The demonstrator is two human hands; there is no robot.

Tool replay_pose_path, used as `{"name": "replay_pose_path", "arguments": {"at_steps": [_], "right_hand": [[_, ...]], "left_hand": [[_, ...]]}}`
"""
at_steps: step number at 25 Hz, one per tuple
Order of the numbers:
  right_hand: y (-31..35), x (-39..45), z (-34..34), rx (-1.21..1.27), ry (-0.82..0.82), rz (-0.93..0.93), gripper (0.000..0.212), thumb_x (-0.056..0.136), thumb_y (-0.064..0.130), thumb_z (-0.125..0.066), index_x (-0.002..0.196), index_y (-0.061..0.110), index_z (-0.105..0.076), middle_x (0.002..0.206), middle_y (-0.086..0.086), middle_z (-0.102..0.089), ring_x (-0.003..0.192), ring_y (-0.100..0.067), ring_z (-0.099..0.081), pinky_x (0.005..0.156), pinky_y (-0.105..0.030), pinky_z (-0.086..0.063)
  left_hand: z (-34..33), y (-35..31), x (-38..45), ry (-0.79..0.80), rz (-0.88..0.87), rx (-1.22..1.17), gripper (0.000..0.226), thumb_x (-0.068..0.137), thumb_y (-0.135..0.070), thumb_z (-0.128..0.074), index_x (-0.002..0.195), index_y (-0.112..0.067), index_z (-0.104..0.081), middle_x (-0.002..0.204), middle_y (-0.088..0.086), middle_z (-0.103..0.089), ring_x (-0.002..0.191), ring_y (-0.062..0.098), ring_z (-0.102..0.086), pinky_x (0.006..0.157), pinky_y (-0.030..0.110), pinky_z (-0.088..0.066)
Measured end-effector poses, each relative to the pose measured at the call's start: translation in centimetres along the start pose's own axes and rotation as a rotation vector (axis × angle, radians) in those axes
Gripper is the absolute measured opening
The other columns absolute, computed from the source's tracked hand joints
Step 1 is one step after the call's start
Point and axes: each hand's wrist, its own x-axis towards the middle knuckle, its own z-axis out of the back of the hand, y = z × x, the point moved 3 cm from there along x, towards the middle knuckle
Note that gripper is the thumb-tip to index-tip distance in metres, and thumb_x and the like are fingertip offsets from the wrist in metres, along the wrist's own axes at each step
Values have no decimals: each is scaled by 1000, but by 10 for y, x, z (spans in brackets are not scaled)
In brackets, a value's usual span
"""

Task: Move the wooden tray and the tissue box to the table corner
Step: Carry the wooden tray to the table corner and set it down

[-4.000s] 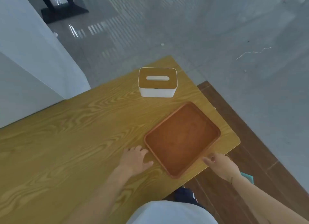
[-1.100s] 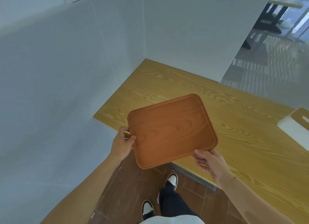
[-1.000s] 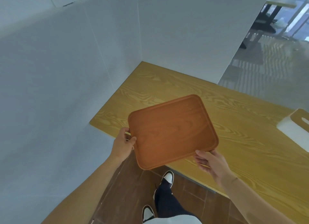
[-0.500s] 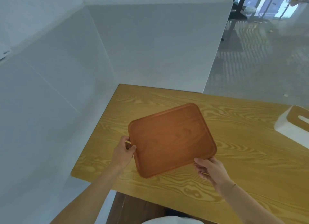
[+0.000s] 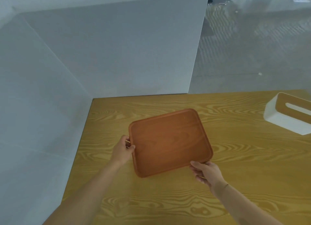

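The reddish-brown wooden tray (image 5: 170, 141) hangs above the yellow wood-grain table (image 5: 244, 174), empty and held nearly level. My left hand (image 5: 122, 150) grips its left rim, thumb on top. My right hand (image 5: 206, 171) grips its near right corner. The white tissue box (image 5: 286, 117) with a wooden lid and a slot stands on the table at the far right, partly cut off by the frame edge.
White partition walls (image 5: 117, 53) meet at the table's far left corner (image 5: 94, 99). Grey floor (image 5: 252, 39) lies beyond the table's far edge on the right.
The tray has travelled from over the floor by the table's edge to above the table, nearer the walled corner. Both hands kept their grip. The view swung toward the corner.
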Motion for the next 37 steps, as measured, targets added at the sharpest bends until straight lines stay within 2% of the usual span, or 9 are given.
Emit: {"name": "replay_pose_path", "arguments": {"at_steps": [11, 19, 22, 26, 28, 30, 33, 35, 37], "right_hand": [[13, 55, -39, -12, -154, -146, 28, 81, 20, -81, 96, 0, -69, 71, -12, -72, 52, -19, -62, 43, -26, -44], [13, 73, -42, -88, -178, -265, 23, 82, 22, -80, 91, 3, -71, 61, -11, -72, 48, -19, -65, 43, -25, -43], [17, 74, -38, -184, -175, -287, 27, 82, 27, -79, 91, 3, -71, 60, -11, -73, 50, -20, -67, 42, -24, -42], [26, 71, -32, -410, -128, -267, 45, 81, 47, -75, 84, 3, -72, 64, -11, -76, 56, -22, -72, 45, -25, -44], [27, 67, -26, -587, -105, -205, 54, 81, 63, -67, 76, 9, -71, 60, -5, -75, 54, -18, -71, 49, -27, -50], [30, 61, -11, -832, -240, -59, 57, 79, 77, -54, 73, 22, -67, 58, 4, -72, 55, -14, -68, 56, -32, -56], [34, 54, 9, -1101, -488, 305, 64, 75, 82, -49, 109, 29, -57, 99, 4, -69, 91, -21, -63, 74, -45, -56], [35, 60, 14, -1239, -443, 408, 84, 77, 77, -55, 144, 30, -38, 141, -3, -52, 130, -31, -44, 99, -54, -44], [36, 69, 16, -1377, -351, 401, 96, 77, 80, -50, 155, 37, -14, 162, -3, -25, 148, -34, -15, 112, -62, -23]], "left_hand": [[-17, -14, 117, 168, -52, 181, 23, 93, -14, -65, 115, -12, -57, 98, 3, -64, 87, 21, -62, 76, 33, -48], [-29, -14, 130, 90, -74, 301, 18, 91, -16, -67, 108, -9, -65, 100, 4, -69, 90, 23, -65, 77, 35, -52], [-33, -15, 129, 39, -82, 312, 13, 89, -17, -70, 99, -10, -67, 88, 2, -68, 77, 21, -63, 71, 42, -54], [-33, -16, 123, -40, -55, 322, 22, 88, -24, -71, 106, -13, -66, 95, 2, -66, 82, 21, -63, 71, 41, -54], [-33, -14, 115, -90, -62, 372, 31, 88, -30, -71, 114, -16, -63, 104, 4, -65, 90, 24, -62, 76, 43, -52], [-36, -6, 101, -101, -82, 447, 43, 87, -38, -70, 124, -19, -59, 117, 7, -62, 107, 28, -57, 92, 50, -46], [-42, 13, 76, -43, -148, 515, 68, 84, -56, -65, 139, -20, -48, 139, 8, -51, 130, 31, -43, 109, 61, -26], [-45, 27, 63, 41, -155, 524, 90, 79, -74, -55, 149, -22, -34, 153, 4, -36, 141, 28, -28, 112, 64, -13], [-49, 38, 54, 122, -142, 538, 111, 68, -90, -43, 155, -26, -16, 162, -1, -18, 148, 26, -10, 113, 65, -6]]}}
